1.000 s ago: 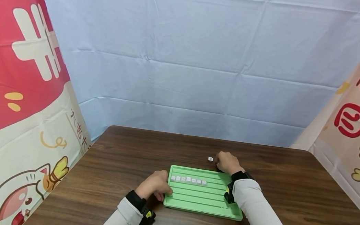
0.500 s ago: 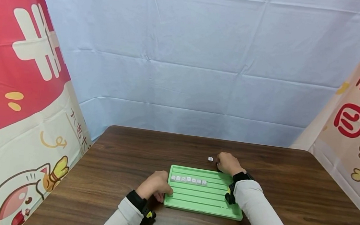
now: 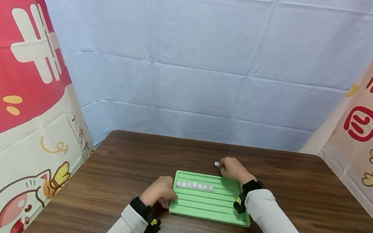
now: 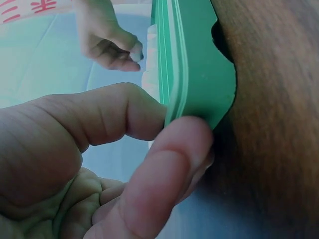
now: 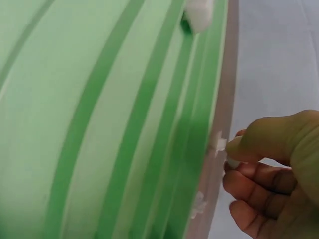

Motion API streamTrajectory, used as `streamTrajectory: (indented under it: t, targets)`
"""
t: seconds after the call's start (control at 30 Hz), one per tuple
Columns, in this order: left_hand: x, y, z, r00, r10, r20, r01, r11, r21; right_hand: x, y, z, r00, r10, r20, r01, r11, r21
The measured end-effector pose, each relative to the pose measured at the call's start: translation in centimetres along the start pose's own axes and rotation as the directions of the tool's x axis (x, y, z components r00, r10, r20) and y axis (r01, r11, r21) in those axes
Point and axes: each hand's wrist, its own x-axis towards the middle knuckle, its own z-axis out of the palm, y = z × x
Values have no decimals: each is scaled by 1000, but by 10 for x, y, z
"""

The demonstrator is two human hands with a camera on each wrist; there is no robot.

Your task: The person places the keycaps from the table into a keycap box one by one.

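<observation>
A green grooved board (image 3: 206, 205) lies on the table with a row of small white tiles (image 3: 195, 185) standing in one of its upper grooves. My left hand (image 3: 160, 192) grips the board's left edge, and the left wrist view shows thumb and finger (image 4: 169, 169) pinching that rim. Beyond the board's far edge, my right hand (image 3: 234, 169) pinches a small white tile (image 5: 233, 162) between thumb and fingers. Just left of those fingers, a loose white tile (image 3: 216, 164) lies on the table.
The dark wooden table (image 3: 132, 156) extends around the board on all sides. A pale blue cloth (image 3: 194, 88) hangs behind it. Printed cloths flank the table, a red and white one (image 3: 24, 96) on the left and a cream one (image 3: 357, 148) on the right.
My right hand has shifted slightly left, closer to the loose tile. The left hand keeps its hold on the board, and the row of tiles stays the same.
</observation>
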Motion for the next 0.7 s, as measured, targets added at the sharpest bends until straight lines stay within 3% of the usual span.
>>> streamTrajectory:
  t: [0.4, 0.7]
  targets:
    - [0, 0, 0, 1000, -8, -6, 8, 1000, 2, -10, -11, -5, 995, -91, 27, 91, 996, 17]
    - [-1, 1, -1, 1000, -5, -5, 5, 1000, -4, -14, -11, -6, 996, -83, 17, 83, 997, 11]
